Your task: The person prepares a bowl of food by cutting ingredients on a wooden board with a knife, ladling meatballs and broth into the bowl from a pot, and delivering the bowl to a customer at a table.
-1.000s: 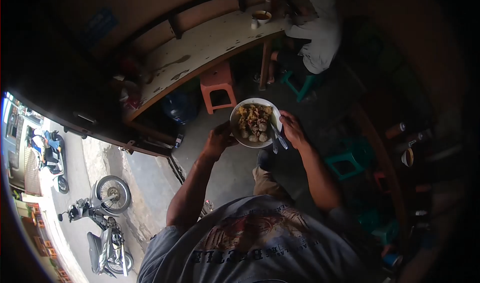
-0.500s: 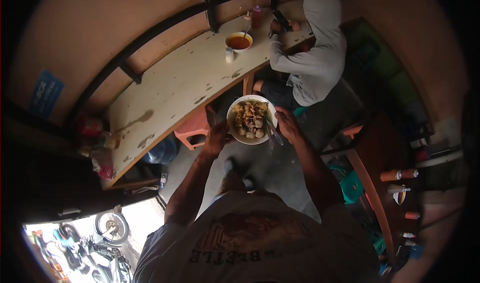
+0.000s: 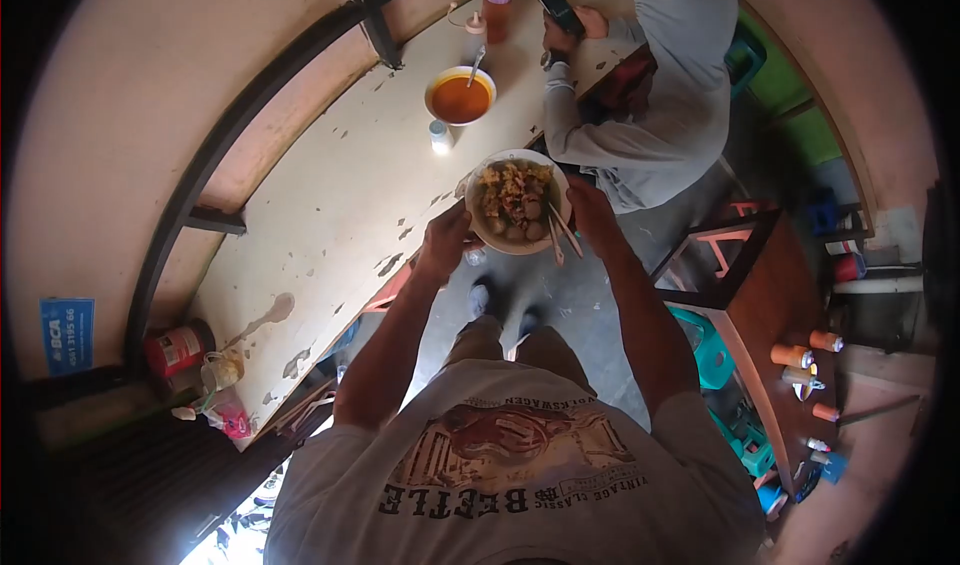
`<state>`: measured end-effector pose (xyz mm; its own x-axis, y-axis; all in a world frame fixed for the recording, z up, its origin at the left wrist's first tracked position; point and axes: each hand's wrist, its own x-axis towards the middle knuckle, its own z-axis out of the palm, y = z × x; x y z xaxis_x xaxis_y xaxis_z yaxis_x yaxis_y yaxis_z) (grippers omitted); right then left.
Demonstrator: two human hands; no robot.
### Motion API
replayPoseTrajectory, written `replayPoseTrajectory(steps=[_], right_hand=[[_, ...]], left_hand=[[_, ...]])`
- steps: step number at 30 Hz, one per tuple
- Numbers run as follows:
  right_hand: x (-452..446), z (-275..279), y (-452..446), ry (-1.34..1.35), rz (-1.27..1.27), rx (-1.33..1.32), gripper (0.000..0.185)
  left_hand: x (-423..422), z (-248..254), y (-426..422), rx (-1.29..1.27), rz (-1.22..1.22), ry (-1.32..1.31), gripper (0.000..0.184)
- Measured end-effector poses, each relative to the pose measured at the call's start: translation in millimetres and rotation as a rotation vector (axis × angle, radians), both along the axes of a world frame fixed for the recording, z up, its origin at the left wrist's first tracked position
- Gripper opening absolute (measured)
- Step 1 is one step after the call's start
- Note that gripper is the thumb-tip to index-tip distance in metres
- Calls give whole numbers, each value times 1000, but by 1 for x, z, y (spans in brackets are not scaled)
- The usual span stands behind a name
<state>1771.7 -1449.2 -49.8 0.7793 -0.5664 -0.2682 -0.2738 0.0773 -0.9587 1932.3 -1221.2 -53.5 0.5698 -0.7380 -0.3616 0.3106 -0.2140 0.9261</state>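
A white bowl [image 3: 482, 227] is held level in front of my body, near the table's edge. Meatballs [image 3: 533, 209] and a yellowish, crumbly food lie in it, and utensil handles [image 3: 564, 233] stick out over its near right rim. My left hand [image 3: 446, 243] is closed on the bowl's left side. On the opposite side my right hand [image 3: 592, 217] grips the rim, its fingers partly hidden. Beyond the bowl, on the table, stand a bowl of orange-red soup [image 3: 461, 98] with a spoon [image 3: 476, 67] and a small white shaker [image 3: 441, 137].
A person in a grey hoodie [image 3: 660, 115] sits at the long worn table [image 3: 320, 215], holding a phone [image 3: 560, 10]. Sauce bottles [image 3: 496, 13] stand near them. To my right are green stools [image 3: 712, 350] and a brown table [image 3: 770, 305] with orange-capped containers. A red tin [image 3: 180, 350] sits far left.
I have moved forward with the bowl, closer to the table and the seated person. The bowl now overlaps the table's edge in view. The motorbike at lower left has mostly left view.
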Motion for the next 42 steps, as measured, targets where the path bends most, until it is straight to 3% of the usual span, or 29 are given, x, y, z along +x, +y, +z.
replayPoseTrajectory(steps=[11,14,17,20,23,29,32,38,42], right_hand=[[38,-11,-45,51,-8,11,35],[50,-32,-63,-51,-2,-60,35],[57,-20,-82,41,36,13,35],[66,-51,-109,-3,73,-331,35],[80,-63,-136,22,61,-26,35],[106,-64,-187,65,103,-256,35],[120,-48,-212,287,110,-209,34],[167,-111,-287,-30,173,-472,33],[192,-109,-315,-50,181,-361,34]], left_hand=[[24,-2,-39,19,65,47,44],[26,-8,-54,16,90,52,43],[27,-6,-71,24,107,43,43],[33,-7,-89,54,116,58,42],[45,-18,-110,43,104,61,43],[59,-29,-163,9,161,156,44],[73,-36,-196,2,165,179,45],[108,-60,-266,10,259,175,47],[119,-72,-293,50,294,150,50]])
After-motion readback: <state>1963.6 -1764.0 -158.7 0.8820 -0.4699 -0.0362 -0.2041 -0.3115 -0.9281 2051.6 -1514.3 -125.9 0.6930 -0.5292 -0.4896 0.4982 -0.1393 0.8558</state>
